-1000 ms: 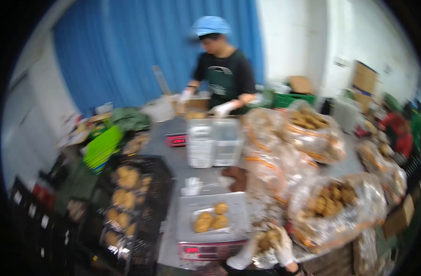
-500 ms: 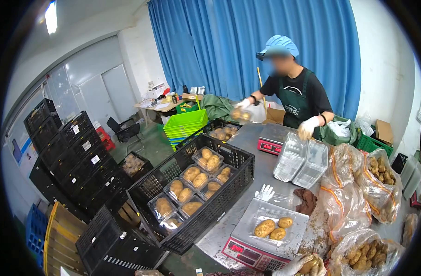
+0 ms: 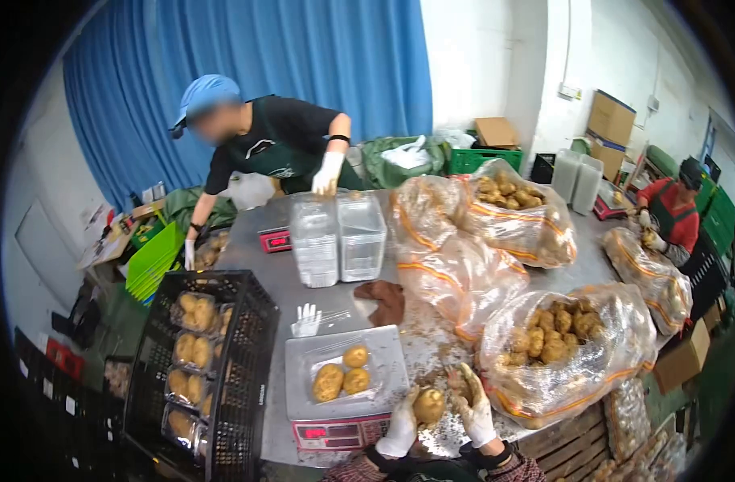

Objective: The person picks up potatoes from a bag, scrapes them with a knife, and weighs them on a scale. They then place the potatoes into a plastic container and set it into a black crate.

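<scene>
My left hand point(image 3: 400, 424), in a dirty white glove, holds a potato point(image 3: 429, 406) at the near edge of the steel table. Just right of it, my gloved right hand point(image 3: 474, 410) is raised with fingers apart and nothing in it. To the left, a digital scale point(image 3: 301, 403) with a red front bears a clear plastic tray point(image 3: 315, 360) with three potatoes point(image 3: 329, 382). Beyond my right hand stands a clear plastic bag point(image 3: 496, 353), open at the top and full of potatoes point(image 3: 554, 337).
A black crate point(image 3: 259, 337) of packed potato trays stands left. Stacked clear trays point(image 3: 315, 249), a brown cloth point(image 3: 383, 302) and a spare glove point(image 3: 306, 320) lie ahead, with more potato bags point(image 3: 456, 273) behind. A co-worker point(image 3: 271, 136) reaches across opposite; another person point(image 3: 673, 209) sits far right.
My view has swung right, bringing both my hands, the potato bags and the far-right person into sight. The co-worker opposite has leaned over, one arm now down by the crates.
</scene>
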### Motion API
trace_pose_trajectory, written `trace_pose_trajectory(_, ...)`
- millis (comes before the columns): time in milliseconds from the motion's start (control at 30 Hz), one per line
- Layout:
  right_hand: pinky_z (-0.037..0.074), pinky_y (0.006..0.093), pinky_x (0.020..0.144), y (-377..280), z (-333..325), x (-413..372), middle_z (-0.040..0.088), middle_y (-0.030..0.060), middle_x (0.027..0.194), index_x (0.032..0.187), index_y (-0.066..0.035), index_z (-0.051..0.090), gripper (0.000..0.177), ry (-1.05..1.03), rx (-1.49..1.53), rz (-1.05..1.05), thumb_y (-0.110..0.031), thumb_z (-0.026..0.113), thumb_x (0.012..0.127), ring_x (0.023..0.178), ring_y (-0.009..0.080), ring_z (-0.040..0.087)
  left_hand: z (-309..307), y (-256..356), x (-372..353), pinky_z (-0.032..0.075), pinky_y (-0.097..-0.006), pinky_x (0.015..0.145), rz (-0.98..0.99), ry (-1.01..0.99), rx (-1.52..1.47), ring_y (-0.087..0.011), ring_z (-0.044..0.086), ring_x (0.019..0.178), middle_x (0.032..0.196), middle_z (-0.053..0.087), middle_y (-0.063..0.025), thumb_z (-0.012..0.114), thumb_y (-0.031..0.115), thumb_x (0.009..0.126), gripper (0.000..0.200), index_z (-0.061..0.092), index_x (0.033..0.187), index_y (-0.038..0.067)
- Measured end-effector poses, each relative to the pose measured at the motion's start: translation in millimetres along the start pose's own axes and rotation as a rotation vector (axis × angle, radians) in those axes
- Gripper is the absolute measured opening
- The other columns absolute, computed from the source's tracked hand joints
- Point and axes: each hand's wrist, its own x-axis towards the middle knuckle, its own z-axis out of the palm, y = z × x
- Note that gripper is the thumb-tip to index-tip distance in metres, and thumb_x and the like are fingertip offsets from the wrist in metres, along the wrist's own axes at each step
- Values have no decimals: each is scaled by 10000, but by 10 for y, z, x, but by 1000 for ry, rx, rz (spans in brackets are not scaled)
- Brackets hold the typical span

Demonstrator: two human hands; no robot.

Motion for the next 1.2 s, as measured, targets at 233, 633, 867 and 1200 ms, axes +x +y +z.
trace_pose_trajectory(233,447,370,928,-142,91,-8,574,203,1190,1269,-34,511,623,-175,-455,-213,-332,715,763,1107,309,565,54,6,-124,533,-310,660,-165,-184,-148,-202,617,929,1139,575,-51,416,516,940,489,478,1228,126)
trace_pose_trajectory(633,508,339,781,103,135,90,661,134,1048,1140,2,584,331,25,-90,-143,-185,607,868,921,220,644,-83,40,-142,409,-234,426,-302,-339,-174,-166,550,567,862,627,-143,370,598,916,592,546,1141,79)
trace_pose_trajectory(867,535,389,660,-119,149,-7,668,167,900,1087,-86,608,502,-122,-684,-338,-401,740,719,775,315,665,81,43,-172,498,-270,531,-296,60,-206,-174,633,761,991,633,-50,355,661,892,650,524,1180,103)
trace_pose_trajectory(1200,484,371,604,577,2,227,587,157,717,858,26,587,211,150,-625,-504,-131,463,925,649,339,593,-5,11,-139,367,-241,435,-215,-182,82,-155,500,533,890,628,-119,392,579,920,626,443,1304,87)
